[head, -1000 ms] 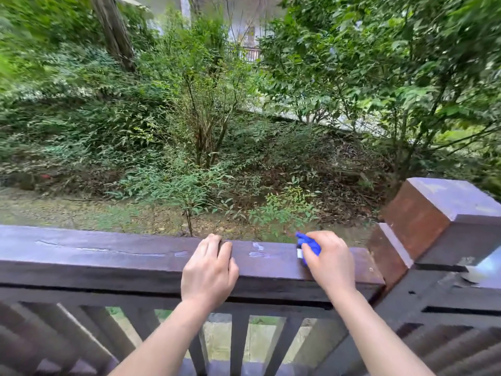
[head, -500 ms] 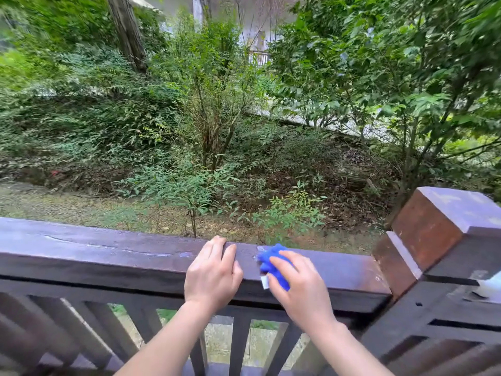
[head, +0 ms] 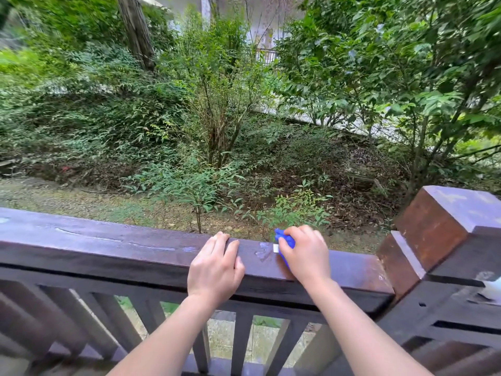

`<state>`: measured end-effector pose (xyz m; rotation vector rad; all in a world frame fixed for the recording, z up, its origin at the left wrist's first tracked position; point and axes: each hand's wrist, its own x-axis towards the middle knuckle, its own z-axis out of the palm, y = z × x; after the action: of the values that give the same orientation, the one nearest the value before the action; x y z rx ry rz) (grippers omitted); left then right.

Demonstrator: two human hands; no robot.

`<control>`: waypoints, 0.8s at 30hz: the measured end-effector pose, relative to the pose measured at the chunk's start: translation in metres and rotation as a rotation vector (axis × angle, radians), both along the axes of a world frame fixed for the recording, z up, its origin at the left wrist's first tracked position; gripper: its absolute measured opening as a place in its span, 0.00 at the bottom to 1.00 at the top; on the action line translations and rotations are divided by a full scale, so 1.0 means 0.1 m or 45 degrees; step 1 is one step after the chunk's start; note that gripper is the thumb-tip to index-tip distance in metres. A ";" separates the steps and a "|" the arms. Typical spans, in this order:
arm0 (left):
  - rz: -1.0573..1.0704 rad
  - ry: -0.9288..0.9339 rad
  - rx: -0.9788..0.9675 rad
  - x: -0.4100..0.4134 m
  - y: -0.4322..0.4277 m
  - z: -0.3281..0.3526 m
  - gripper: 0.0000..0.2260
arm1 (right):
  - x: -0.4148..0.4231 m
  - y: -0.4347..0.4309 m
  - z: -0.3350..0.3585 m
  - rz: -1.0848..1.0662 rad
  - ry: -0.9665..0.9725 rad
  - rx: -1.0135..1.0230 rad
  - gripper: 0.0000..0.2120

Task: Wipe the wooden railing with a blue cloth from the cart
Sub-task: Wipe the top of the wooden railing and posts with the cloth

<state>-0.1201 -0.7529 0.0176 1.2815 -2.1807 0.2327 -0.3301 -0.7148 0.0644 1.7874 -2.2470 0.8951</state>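
Railing: the dark brown wooden railing (head: pixel 108 248) runs across the view to a square, reddish-brown corner post (head: pixel 444 229) on the right.
Cloth: the small bunched bright blue cloth (head: pixel 285 239) sits on the top of the rail, right of centre, with a white tag (head: pixel 276 248) sticking out on its left.
Right grip: the right hand (head: pixel 307 255) is clenched over the cloth, fingers curled round it, pressing it onto the wood. Most of the cloth is hidden under the palm. Only a blue edge shows at the fingertips and along the thumb side.
Left grip: the left hand (head: pixel 214 270) holds nothing. Its fingers lie fairly straight across the rail top, just beside the cloth hand but not touching it.
Wet marks: a pale wet patch (head: pixel 262 252) lies between the two hands, and thin streaks (head: pixel 151 246) trail leftward along the rail.
Stage: likely mid-wipe, with the long left stretch probably not yet covered.
Risk, cloth: wadded this tightly, it touches only a narrow strip, so a pass could leave streaks. A looser hold near the far edge could drop it into the shrubs below.
Risk, hands: a leftward stroke would run into the resting left hand unless it moves away.
Risk, surface: rough or cracked wood could snag the tag or the fabric.
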 end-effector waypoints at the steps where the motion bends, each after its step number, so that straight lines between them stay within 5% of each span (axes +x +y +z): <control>1: 0.000 -0.007 0.002 0.00 0.00 0.01 0.16 | 0.10 -0.03 0.01 0.034 -0.031 -0.012 0.08; 6: -0.014 -0.007 -0.005 0.01 0.00 -0.01 0.16 | 0.36 0.25 -0.19 0.404 0.039 -0.063 0.09; 11: -0.018 0.008 -0.003 0.00 0.00 0.01 0.15 | 0.30 -0.15 0.05 0.133 -0.054 0.065 0.10; 16: -0.039 0.036 0.011 0.01 -0.03 -0.03 0.14 | 0.48 0.26 -0.15 0.465 0.039 -0.032 0.12; 21: -0.042 0.015 0.009 0.02 0.05 0.08 0.13 | 0.45 -0.06 0.05 0.175 -0.066 0.051 0.10; 24: -0.197 0.186 0.099 0.09 0.10 0.19 0.13 | 0.68 0.10 -0.09 0.419 -0.006 -0.023 0.11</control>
<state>-0.1108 -0.7426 0.0363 1.1262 -2.1679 -0.0073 -0.2623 -0.7046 0.0555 2.1877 -1.9712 0.9667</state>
